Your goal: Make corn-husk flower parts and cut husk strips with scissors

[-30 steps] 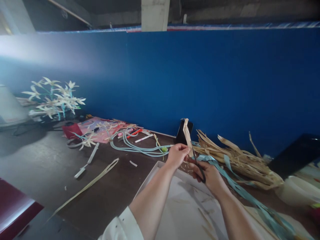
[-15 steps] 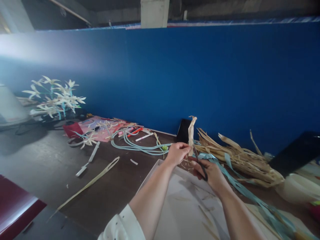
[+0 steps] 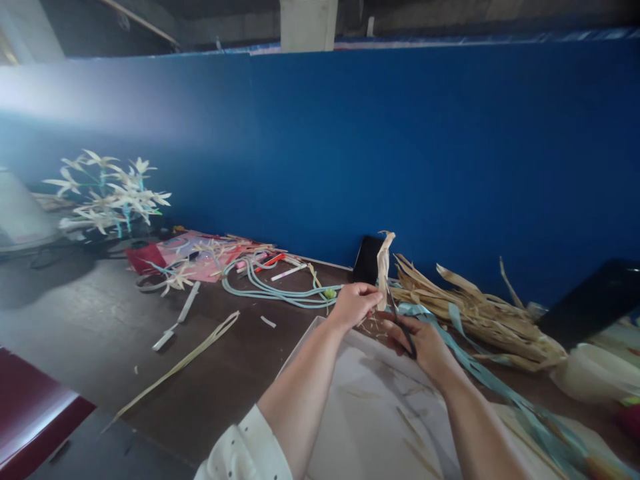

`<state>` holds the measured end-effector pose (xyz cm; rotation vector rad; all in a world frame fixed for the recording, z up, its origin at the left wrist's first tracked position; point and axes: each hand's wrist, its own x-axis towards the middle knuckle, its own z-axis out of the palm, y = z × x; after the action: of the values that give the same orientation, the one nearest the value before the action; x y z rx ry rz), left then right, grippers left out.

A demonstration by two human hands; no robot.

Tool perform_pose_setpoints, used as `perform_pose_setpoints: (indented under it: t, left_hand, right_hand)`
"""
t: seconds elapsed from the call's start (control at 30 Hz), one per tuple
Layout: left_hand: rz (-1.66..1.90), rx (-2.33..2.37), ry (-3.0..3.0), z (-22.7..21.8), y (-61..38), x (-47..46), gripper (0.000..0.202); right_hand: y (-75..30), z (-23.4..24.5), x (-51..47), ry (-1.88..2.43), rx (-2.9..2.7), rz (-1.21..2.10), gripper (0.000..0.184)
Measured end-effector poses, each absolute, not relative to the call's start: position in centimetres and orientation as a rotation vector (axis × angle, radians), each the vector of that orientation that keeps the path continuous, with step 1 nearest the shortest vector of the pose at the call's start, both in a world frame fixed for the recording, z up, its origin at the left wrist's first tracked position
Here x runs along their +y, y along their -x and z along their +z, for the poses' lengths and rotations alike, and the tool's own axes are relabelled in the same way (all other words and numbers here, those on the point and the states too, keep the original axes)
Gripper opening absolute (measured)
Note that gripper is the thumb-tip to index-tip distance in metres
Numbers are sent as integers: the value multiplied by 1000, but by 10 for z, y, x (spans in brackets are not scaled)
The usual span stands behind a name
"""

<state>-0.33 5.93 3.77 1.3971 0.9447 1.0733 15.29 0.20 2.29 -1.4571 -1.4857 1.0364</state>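
My left hand (image 3: pixel 356 304) pinches the lower part of a pale dried corn husk (image 3: pixel 384 263), which stands upright above the fingers. In my right hand (image 3: pixel 415 341) is a pair of dark-handled scissors (image 3: pixel 407 337), my fingers wrapped round the handles. The blades point up, close along the right side of the husk; whether they touch it I cannot tell. Both hands are over the far end of a shallow white box (image 3: pixel 370 400) with thin husk scraps in it. A heap of dried husks (image 3: pixel 480 320) lies just right of my hands.
Light blue strips (image 3: pixel 480 373) trail toward the front right, near a white bowl (image 3: pixel 603 373). Looped pale blue cords (image 3: pixel 265 290) and pink sheets (image 3: pixel 200 267) lie left of my hands. Husk flowers (image 3: pixel 117 193) stand at far left. A blue partition (image 3: pixel 320 153) rises behind the table.
Hardly anything differs. The view has shifted very slightly; both hands keep their hold on the husk and the scissors in nearly the same place.
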Motion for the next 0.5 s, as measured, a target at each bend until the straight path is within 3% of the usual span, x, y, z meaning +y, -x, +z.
perform_pose_setpoints:
  t: [0.5]
  left_hand:
    - [1096, 946, -1399, 32, 2, 62, 21]
  right_hand:
    - [-148, 29, -2, 1467, -1473, 1050, 57]
